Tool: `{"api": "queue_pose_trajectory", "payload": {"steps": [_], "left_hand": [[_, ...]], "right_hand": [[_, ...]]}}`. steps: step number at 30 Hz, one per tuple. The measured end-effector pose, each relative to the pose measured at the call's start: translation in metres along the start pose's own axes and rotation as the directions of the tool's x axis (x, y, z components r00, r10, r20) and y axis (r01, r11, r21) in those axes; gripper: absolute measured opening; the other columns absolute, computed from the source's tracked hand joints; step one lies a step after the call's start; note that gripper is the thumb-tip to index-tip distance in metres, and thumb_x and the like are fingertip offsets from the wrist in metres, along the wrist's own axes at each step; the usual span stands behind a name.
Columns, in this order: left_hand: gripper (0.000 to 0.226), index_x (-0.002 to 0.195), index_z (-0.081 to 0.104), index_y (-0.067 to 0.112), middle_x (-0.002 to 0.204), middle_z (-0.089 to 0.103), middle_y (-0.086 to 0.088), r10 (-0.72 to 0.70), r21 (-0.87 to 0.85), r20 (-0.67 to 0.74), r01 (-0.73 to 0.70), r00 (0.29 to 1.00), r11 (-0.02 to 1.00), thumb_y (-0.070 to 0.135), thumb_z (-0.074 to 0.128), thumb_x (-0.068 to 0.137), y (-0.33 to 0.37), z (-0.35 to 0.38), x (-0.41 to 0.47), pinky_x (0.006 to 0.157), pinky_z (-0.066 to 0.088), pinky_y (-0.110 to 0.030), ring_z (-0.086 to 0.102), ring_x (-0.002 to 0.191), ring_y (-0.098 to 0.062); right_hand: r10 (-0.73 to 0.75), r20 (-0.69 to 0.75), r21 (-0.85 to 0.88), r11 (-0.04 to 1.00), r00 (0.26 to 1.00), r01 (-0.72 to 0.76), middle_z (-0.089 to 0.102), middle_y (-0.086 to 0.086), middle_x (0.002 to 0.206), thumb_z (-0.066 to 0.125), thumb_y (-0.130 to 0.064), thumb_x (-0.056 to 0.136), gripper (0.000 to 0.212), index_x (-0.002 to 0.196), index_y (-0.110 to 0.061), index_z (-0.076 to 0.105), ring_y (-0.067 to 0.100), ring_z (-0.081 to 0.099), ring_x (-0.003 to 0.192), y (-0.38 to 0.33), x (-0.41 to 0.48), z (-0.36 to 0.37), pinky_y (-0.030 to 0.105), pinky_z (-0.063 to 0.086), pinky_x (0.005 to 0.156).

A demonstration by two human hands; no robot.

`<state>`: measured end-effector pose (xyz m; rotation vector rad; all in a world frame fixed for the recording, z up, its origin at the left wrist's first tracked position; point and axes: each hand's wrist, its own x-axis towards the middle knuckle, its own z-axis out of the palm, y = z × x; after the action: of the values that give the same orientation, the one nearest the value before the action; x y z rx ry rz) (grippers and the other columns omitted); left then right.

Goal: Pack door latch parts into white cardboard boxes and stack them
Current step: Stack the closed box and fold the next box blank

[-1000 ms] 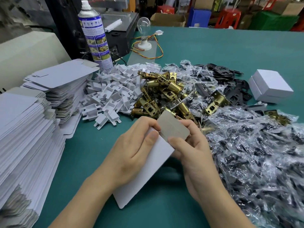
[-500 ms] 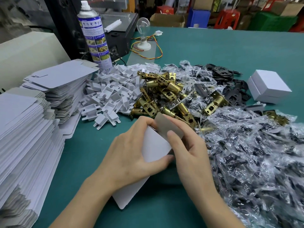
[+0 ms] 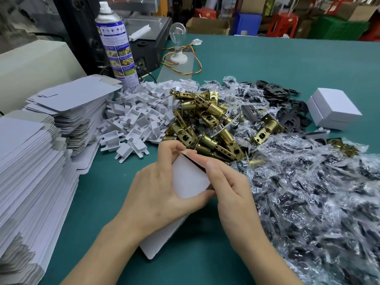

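A: You held one flat box blank (image 3: 189, 177) in the lower middle of the frame; your left hand (image 3: 156, 194) gripped it, thumb across its face and fingers curled over its top corner.

B: Your right hand (image 3: 232, 194) pinched the folded flap at the blank's upper edge, index finger laid along the crease; neither of your hands was spread wide; whether the blank's lower end touched the green table (image 3: 267, 58) I could not tell.

A: You had two stacks of blanks (image 3: 26, 171) along the left edge; at the right edge sat the closed white boxes (image 3: 335, 105), two as far as I could tell, one against the other.

B: You had one spray can (image 3: 117, 48) standing at the upper left, and one clear light bulb (image 3: 177, 32) just to its right.

A: The brass latches (image 3: 201, 120) lay heaped in the centre, too many to count; likewise the white plastic pieces (image 3: 139, 118) left of them, the black plates (image 3: 287, 112) to the upper right, and the clear bags (image 3: 308, 192) filling the lower right.

B: As for writing, the can's label carried print and small pictures; it was too small to read, brand included.
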<state>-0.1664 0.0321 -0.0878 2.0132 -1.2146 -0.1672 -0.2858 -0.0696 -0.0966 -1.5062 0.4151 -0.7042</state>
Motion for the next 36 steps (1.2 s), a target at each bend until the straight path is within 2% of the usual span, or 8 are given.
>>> {"api": "queue_pose_trajectory", "payload": {"steps": [3,7,12,16,21,27,34,36], "left_hand": [[0.08,0.123,0.024,0.048,0.133,0.06,0.035,0.038,-0.022,0.003,-0.038,0.999,0.999,0.08,0.068,0.065,0.003,-0.002,-0.002,0.077,0.055,-0.03,0.069,0.093,-0.002],[0.085,0.135,0.027,0.046,0.134,0.052,0.044,0.062,-0.007,0.0,-0.062,0.998,0.998,0.077,0.067,0.067,0.006,-0.003,-0.002,0.076,0.045,-0.007,0.065,0.105,-0.001],[0.085,0.139,0.027,0.047,0.14,0.053,0.036,0.099,0.034,-0.024,-0.098,0.995,0.995,0.073,0.065,0.067,0.007,-0.003,-0.002,0.075,0.053,-0.025,0.067,0.102,-0.005],[0.087,0.14,0.025,0.049,0.142,0.052,0.034,0.11,0.04,-0.023,-0.109,0.994,0.993,0.069,0.067,0.067,0.009,-0.004,-0.002,0.076,0.053,-0.026,0.069,0.1,-0.005],[0.087,0.144,0.03,0.043,0.126,0.07,0.018,0.141,0.07,-0.022,-0.139,0.99,0.988,0.064,0.068,0.068,0.011,-0.001,-0.004,0.071,0.06,-0.039,0.074,0.091,-0.011],[0.085,0.144,0.036,0.04,0.112,0.073,0.015,0.135,0.1,-0.042,-0.13,0.99,0.986,0.067,0.067,0.07,0.014,-0.004,-0.004,0.061,0.055,-0.031,0.068,0.074,-0.009],[0.09,0.15,0.038,0.032,0.118,0.074,0.013,0.152,0.162,-0.004,-0.149,0.988,0.975,0.067,0.064,0.071,0.017,-0.007,-0.003,0.064,0.053,-0.028,0.066,0.084,-0.01],[0.089,0.15,0.043,0.03,0.107,0.073,0.016,0.152,0.183,-0.001,-0.149,0.988,0.972,0.067,0.063,0.071,0.018,-0.007,-0.003,0.061,0.049,-0.023,0.066,0.083,-0.011]], "right_hand": [[0.048,0.013,0.032,0.998,0.999,-0.048,0.075,-0.009,0.122,0.056,-0.035,0.099,0.029,0.116,-0.029,0.078,0.008,0.065,0.123,0.001,0.002,-0.003,0.04,0.046,0.108],[0.083,0.051,0.076,0.993,0.995,-0.086,0.078,-0.006,0.111,0.066,-0.038,0.093,0.022,0.111,-0.033,0.077,0.008,0.07,0.107,0.0,0.003,-0.006,0.024,0.053,0.092],[0.084,-0.009,0.043,0.996,0.996,-0.084,0.077,-0.007,0.113,0.07,-0.037,0.089,0.029,0.118,-0.034,0.072,0.01,0.071,0.113,0.002,0.002,-0.006,0.029,0.053,0.096],[0.015,-0.034,-0.077,0.997,0.999,-0.017,0.076,-0.016,0.114,0.064,-0.029,0.095,0.028,0.121,-0.029,0.073,0.005,0.07,0.112,-0.001,0.0,-0.003,0.018,0.053,0.092],[-0.006,-0.064,-0.169,0.986,0.998,-0.005,0.075,-0.02,0.111,0.059,-0.023,0.093,0.032,0.121,-0.033,0.072,0.004,0.069,0.109,-0.004,-0.003,-0.002,0.024,0.056,0.088],[0.027,-0.066,-0.116,0.993,0.997,-0.034,0.074,-0.02,0.121,0.054,-0.03,0.1,0.033,0.126,-0.036,0.073,0.004,0.067,0.117,-0.008,-0.002,-0.005,0.037,0.054,0.098],[0.083,-0.029,-0.072,0.994,0.996,-0.085,0.069,-0.025,0.129,0.052,-0.03,0.098,0.039,0.13,-0.045,0.069,0.0,0.062,0.125,-0.005,-0.002,-0.004,0.043,0.048,0.109],[0.089,-0.038,-0.064,0.994,0.995,-0.091,0.07,-0.026,0.127,0.052,-0.029,0.097,0.038,0.128,-0.042,0.072,-0.003,0.061,0.125,-0.004,-0.002,-0.003,0.041,0.047,0.111]]}}
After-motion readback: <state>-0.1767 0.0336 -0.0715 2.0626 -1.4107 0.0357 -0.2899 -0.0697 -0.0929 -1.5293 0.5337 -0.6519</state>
